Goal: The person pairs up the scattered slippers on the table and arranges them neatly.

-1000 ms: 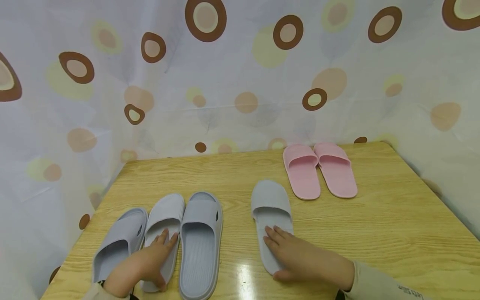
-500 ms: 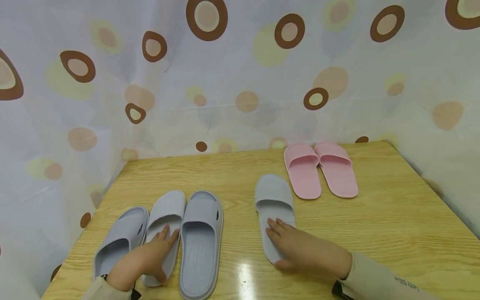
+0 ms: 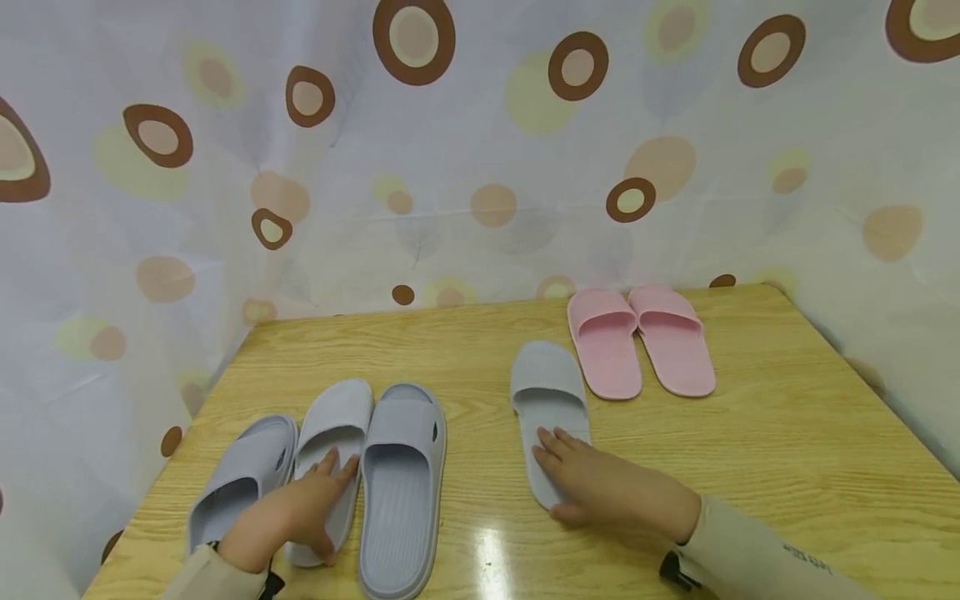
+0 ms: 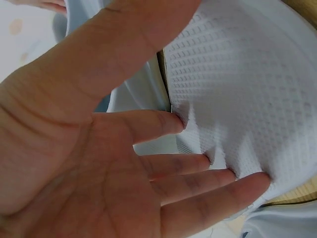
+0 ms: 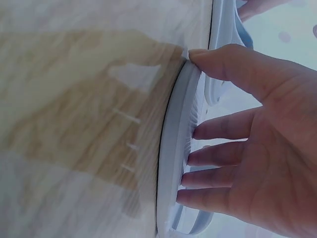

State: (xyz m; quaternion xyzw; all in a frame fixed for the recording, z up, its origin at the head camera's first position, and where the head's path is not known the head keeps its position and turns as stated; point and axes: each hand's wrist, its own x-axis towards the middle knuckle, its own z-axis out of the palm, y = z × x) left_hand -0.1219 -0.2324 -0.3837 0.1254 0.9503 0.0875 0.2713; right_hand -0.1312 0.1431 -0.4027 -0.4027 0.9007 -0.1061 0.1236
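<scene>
My left hand (image 3: 303, 504) rests its fingertips on the footbed of a pale grey slipper (image 3: 339, 406), which lies between two darker grey slippers. In the left wrist view, those fingers (image 4: 198, 186) stretch out straight onto the textured footbed. Farther right, the matching pale slipper (image 3: 547, 368) lies flat with its toe pointing away. My right hand (image 3: 588, 479) touches its footbed with extended fingertips. The right wrist view shows the thumb at the heel edge of that slipper (image 5: 173, 144) and the fingers (image 5: 218, 153) nearly straight on top.
Darker grey slippers (image 3: 251, 458) flank the left pale one; the right-hand darker slipper (image 3: 401, 508) lies close against it. At the back right a pink pair (image 3: 641, 346) sits on the wooden table (image 3: 787, 433). A dotted curtain (image 3: 450, 150) surrounds the table's back and sides.
Both pale slippers have slid away from me under my hands, the right one farther and slightly rightward. The darker grey and pink slippers have stayed put.
</scene>
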